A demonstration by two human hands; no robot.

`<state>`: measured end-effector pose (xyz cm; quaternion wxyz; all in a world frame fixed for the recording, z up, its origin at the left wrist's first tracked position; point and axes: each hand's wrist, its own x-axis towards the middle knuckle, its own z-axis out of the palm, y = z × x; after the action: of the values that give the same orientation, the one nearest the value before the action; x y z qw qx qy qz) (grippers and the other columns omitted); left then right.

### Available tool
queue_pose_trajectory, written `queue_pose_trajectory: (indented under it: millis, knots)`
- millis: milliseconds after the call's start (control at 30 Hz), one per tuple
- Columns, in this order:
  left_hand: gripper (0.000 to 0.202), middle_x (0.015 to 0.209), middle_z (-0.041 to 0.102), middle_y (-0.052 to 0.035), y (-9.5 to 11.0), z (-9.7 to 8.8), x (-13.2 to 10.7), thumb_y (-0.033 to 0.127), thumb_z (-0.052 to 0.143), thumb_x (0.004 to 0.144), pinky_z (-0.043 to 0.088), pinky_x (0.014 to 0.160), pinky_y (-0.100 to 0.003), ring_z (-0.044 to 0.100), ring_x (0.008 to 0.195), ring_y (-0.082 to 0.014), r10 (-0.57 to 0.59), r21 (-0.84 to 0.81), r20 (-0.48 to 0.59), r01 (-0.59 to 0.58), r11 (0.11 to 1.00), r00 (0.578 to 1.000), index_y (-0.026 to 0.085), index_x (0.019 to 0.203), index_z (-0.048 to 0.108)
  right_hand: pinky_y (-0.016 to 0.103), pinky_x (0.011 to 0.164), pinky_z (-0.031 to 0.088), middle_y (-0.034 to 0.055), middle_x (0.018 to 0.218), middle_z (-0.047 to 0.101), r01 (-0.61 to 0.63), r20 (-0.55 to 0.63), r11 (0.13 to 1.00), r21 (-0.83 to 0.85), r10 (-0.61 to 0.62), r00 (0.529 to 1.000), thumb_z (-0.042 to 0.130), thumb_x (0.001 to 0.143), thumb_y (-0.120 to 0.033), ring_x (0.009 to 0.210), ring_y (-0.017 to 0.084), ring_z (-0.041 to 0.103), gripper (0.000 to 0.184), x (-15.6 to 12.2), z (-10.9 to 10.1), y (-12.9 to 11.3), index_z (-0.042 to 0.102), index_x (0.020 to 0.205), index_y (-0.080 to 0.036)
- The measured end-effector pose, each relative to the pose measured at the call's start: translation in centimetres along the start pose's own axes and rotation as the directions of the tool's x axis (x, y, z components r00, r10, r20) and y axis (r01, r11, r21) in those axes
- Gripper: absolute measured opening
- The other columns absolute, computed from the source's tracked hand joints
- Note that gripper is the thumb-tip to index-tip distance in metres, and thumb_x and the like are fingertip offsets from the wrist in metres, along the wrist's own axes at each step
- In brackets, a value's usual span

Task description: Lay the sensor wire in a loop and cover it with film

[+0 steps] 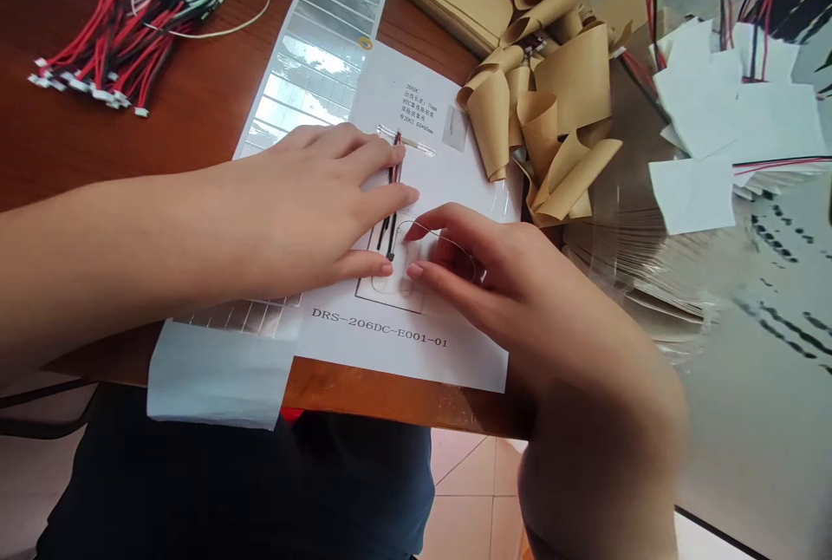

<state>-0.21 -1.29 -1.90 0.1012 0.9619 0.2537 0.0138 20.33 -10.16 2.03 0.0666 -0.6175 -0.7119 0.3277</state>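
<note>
Down on the printed sheet over the wooden surface, the left hand lies flat, fingers spread, tips right against a red-and-black wire pair running along the drawn outline. And the right hand comes in narrow, fingertips on a thin wire loop: gripping or just touching, can't tell! Curled kraft paper strips pile up just beyond, with a red-and-black wire bundle away to the left.
</note>
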Motion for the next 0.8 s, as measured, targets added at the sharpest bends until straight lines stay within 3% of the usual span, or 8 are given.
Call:
queue_pose_trajectory:
  millis: [600,800]
  knots:
    - [0.064,0.169,0.041,-0.0137,-0.31,0.3,-0.07,0.06,0.055,0.096,0.033,0.121,-0.058,0.04,0.152,-0.0439,0.008,-0.04,-0.033,-0.009,0.999,0.999,0.026,0.15,0.057,0.024,0.059,0.042,-0.0052,0.07,0.067,-0.001,0.011,1.0,0.027,0.001,1.0,0.059,0.1,-0.03,0.061,0.012,0.056,0.014,0.1,-0.07,0.06,0.064,0.109,-0.022]
    - [0.066,0.17,0.037,-0.0166,-0.04,0.05,0.11,0.06,0.056,0.096,0.035,0.119,-0.062,0.039,0.151,-0.0464,-0.005,-0.005,0.015,0.005,1.0,1.0,0.024,0.152,0.055,0.024,0.058,0.041,-0.0057,0.068,0.065,0.009,0.006,1.0,0.02,-0.009,1.0,0.059,0.1,-0.031,0.059,0.011,0.055,0.014,-0.03,-0.06,-0.06,0.063,0.11,-0.021]
